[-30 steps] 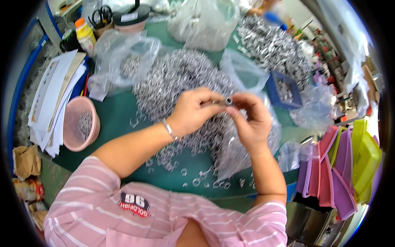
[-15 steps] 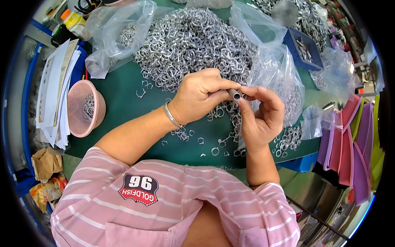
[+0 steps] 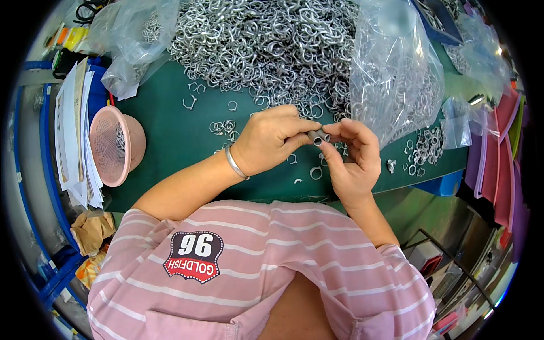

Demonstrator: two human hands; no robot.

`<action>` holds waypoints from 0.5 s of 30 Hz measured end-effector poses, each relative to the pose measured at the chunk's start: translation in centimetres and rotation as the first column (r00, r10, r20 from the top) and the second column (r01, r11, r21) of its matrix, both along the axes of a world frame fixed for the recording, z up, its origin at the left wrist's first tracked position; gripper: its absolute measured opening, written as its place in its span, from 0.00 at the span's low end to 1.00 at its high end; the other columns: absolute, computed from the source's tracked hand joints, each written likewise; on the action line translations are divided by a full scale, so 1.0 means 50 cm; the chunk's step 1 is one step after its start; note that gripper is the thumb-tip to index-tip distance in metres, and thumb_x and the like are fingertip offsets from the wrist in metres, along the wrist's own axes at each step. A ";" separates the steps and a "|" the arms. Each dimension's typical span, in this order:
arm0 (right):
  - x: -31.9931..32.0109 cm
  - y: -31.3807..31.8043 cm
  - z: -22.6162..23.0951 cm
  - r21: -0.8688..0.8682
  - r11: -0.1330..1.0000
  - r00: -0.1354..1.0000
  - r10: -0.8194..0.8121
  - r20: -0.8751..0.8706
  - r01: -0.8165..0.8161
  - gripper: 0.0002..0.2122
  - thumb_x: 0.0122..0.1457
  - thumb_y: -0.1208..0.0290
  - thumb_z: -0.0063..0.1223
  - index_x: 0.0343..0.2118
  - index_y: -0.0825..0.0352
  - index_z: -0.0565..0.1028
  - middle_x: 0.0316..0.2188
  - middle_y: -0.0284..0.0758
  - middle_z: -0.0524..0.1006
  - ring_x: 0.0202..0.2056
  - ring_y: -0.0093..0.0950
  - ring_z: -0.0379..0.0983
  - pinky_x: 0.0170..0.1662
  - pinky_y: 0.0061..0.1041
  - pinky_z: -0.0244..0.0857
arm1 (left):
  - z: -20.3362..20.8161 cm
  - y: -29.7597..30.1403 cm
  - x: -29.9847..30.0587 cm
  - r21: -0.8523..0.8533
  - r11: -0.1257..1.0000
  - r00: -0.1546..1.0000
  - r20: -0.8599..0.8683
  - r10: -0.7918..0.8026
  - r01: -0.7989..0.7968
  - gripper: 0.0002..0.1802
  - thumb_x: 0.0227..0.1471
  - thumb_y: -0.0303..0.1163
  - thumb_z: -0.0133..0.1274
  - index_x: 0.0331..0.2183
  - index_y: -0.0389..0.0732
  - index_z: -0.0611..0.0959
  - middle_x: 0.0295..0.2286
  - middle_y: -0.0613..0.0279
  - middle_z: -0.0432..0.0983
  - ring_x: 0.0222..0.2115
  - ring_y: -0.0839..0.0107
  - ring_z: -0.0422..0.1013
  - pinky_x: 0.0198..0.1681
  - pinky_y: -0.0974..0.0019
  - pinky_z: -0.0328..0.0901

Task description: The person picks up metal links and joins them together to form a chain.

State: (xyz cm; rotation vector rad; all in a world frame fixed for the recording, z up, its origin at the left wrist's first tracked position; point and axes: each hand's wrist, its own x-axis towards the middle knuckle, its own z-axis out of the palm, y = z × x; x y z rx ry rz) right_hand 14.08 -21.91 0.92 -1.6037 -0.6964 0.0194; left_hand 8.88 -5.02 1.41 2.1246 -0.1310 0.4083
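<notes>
My left hand (image 3: 271, 136) is closed, pinching a short grey metal tube (image 3: 318, 141) whose open round end points toward me. Just across from it, my right hand (image 3: 352, 161) pinches a second small grey tubular metal piece (image 3: 325, 136) between thumb and fingers. The two pieces sit side by side and seem to touch; my fingertips hide much of both. Beyond my hands lies a large heap of silvery metal rings (image 3: 266, 48), many with a gap. A few loose rings (image 3: 315, 173) lie on the green table (image 3: 187, 130) under my hands.
At the left stand a pink perforated basket (image 3: 136, 144) with rings inside and a stack of papers (image 3: 73, 130). Clear plastic bags (image 3: 391, 73) flank the heap. A small group of rings (image 3: 426, 150) lies at the right, near purple and red bins (image 3: 501, 141).
The view has shifted, so the heap appears higher up. Two tubular pieces now show side by side between my hands, where one tube end showed clearly before.
</notes>
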 end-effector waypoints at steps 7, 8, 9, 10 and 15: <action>-0.019 -0.016 -0.014 -0.026 0.999 0.999 -0.034 -0.039 0.033 0.22 0.44 0.85 0.61 0.44 0.74 0.66 0.34 0.41 0.76 0.32 0.24 0.74 0.37 0.20 0.69 | -0.019 -0.009 -0.007 -0.008 0.999 0.999 -0.008 -0.052 0.052 0.18 0.35 0.17 0.58 0.34 0.41 0.83 0.17 0.63 0.67 0.18 0.69 0.65 0.20 0.68 0.61; -0.020 -0.017 -0.015 -0.027 0.999 0.998 -0.038 -0.044 0.037 0.22 0.44 0.85 0.61 0.44 0.74 0.66 0.34 0.40 0.76 0.32 0.24 0.74 0.37 0.20 0.70 | -0.019 -0.010 -0.008 -0.009 0.998 0.998 -0.018 -0.056 0.055 0.18 0.35 0.17 0.58 0.34 0.41 0.83 0.17 0.63 0.67 0.18 0.69 0.65 0.20 0.68 0.61; -0.022 -0.018 -0.016 -0.029 0.999 0.998 -0.041 -0.050 0.040 0.22 0.44 0.85 0.61 0.44 0.74 0.66 0.33 0.40 0.76 0.31 0.24 0.74 0.37 0.20 0.70 | -0.022 -0.011 -0.009 -0.006 0.998 0.998 -0.017 -0.060 0.060 0.18 0.35 0.17 0.58 0.34 0.41 0.83 0.17 0.63 0.67 0.18 0.69 0.65 0.20 0.68 0.61; -0.024 -0.019 -0.018 -0.032 0.999 0.998 -0.044 -0.049 0.043 0.22 0.44 0.85 0.61 0.44 0.73 0.66 0.33 0.40 0.76 0.31 0.24 0.74 0.36 0.20 0.70 | -0.024 -0.012 -0.010 -0.003 0.998 0.998 -0.015 -0.063 0.063 0.18 0.35 0.18 0.58 0.34 0.41 0.83 0.17 0.63 0.67 0.18 0.69 0.65 0.20 0.68 0.61; -0.028 -0.022 -0.025 -0.036 0.997 0.998 -0.063 -0.008 0.062 0.22 0.44 0.85 0.62 0.44 0.73 0.66 0.32 0.40 0.76 0.30 0.23 0.74 0.34 0.19 0.69 | -0.028 -0.014 -0.011 -0.004 0.997 0.997 -0.028 -0.072 0.071 0.18 0.35 0.18 0.59 0.34 0.41 0.83 0.17 0.63 0.67 0.18 0.70 0.65 0.20 0.68 0.60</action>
